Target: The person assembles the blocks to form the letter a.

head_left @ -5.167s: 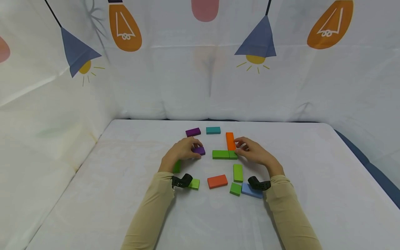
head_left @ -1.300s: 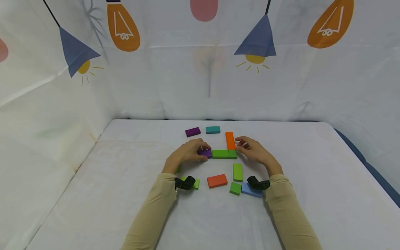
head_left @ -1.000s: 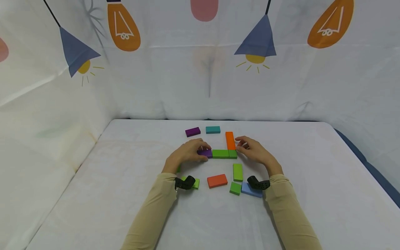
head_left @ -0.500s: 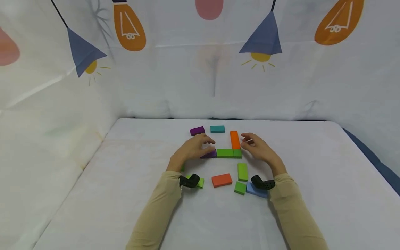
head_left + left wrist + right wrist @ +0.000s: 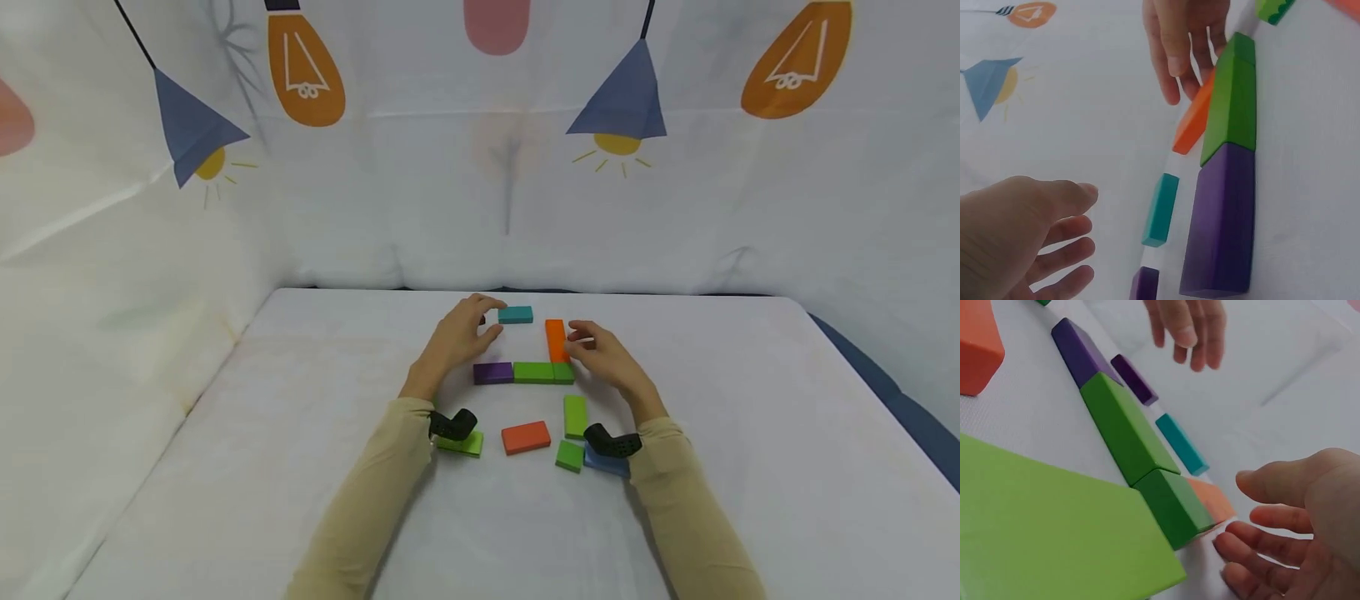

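Observation:
My left hand (image 5: 456,340) hovers above the table near the far teal block (image 5: 515,315), fingers spread and holding nothing. It covers most of a dark purple block (image 5: 1135,379) in the head view. A violet block (image 5: 492,373), a green block (image 5: 533,372) and a small green block (image 5: 563,373) lie end to end in a row. Beyond the small green one, an orange block (image 5: 555,340) runs away from me at a right angle. Beside it is my right hand (image 5: 609,358), fingers loosely bent around nothing; whether a fingertip touches the orange block is unclear.
Nearer me on the white table (image 5: 300,500) lie a red-orange block (image 5: 526,437), a lime block (image 5: 575,417), a small green block (image 5: 570,456), a partly covered blue block (image 5: 606,462) and another lime block (image 5: 461,444) under my left wrist. A printed white cloth (image 5: 420,200) hangs behind.
My left hand slid the violet block right against the green one, let it go, then moved away from me toward the far blocks. My right hand stayed by the orange block.

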`<state>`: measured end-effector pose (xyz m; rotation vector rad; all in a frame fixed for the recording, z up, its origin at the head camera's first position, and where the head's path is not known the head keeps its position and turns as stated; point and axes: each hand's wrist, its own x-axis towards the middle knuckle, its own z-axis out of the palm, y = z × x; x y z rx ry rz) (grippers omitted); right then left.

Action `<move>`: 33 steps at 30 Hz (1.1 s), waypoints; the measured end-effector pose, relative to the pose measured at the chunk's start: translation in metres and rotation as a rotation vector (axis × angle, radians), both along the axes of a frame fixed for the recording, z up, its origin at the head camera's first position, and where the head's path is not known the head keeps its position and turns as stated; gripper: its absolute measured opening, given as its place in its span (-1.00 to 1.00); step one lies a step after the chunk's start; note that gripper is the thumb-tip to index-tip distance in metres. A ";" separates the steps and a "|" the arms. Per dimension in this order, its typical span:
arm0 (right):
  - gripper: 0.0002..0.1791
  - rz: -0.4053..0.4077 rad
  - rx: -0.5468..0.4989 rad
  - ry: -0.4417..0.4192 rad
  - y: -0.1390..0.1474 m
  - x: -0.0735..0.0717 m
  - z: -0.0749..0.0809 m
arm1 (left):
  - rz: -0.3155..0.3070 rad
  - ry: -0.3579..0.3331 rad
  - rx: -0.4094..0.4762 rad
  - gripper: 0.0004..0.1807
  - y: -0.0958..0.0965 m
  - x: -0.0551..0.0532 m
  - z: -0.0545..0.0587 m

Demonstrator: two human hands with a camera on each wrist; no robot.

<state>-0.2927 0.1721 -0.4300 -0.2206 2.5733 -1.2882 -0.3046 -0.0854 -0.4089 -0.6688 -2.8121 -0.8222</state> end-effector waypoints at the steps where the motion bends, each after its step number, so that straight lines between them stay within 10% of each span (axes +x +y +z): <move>1: -0.39 -0.011 -0.001 -0.006 -0.001 -0.001 -0.001 | 0.001 0.001 -0.015 -0.60 0.001 -0.002 0.002; 14: -0.46 -0.078 0.011 -0.005 -0.005 -0.004 -0.007 | -0.025 -0.062 -0.208 -0.52 0.019 -0.030 0.013; 33: -0.46 -0.036 0.048 0.041 -0.006 -0.007 -0.009 | -0.086 -0.111 -0.352 -0.55 0.045 -0.051 0.000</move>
